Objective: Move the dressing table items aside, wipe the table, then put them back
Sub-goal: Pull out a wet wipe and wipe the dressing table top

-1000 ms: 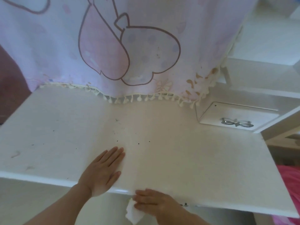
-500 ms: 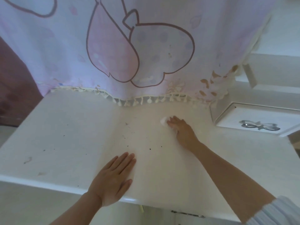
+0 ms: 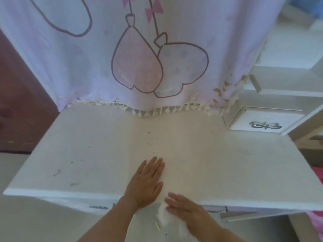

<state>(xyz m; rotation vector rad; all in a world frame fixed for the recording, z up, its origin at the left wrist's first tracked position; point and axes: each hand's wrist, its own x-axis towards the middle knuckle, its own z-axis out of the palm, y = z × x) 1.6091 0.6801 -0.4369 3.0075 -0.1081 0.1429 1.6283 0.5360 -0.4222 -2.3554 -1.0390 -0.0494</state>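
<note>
Tissue [image 3: 163, 216], white and crumpled, hangs just past the near edge of the table [image 3: 90, 154], under the right hand [image 3: 187, 211]. The fingers of this hand look straight and lie over the tissue. The hand is blurred, so I cannot tell if the thumb pinches the paper from below.

The tissue looks very light, soft and thin. I think it will fold or tear easily and gives no stiffness of its own. It is better to bunch it into a pad and press it flat under the fingers than to hold it by one corner.

Just to the left, the left hand [image 3: 147, 183] rests palm down on the table top near the edge. Its fingers are straight and close together, and it grips nothing. It seems to steady the person.

Farther on, the white top carries small dark specks [image 3: 153, 151] around the middle and a grey smear [image 3: 56, 172] at the left. In my judgement the wiping is not finished. The specks look loose, but the smear may need more pressure.

At the far edge a pale curtain [image 3: 174, 49] with a balloon print hangs down, and its tassels [image 3: 157, 111] touch the table. At the far right stands a small drawer [image 3: 258, 117] with a bow-shaped handle [image 3: 265, 126].
</note>
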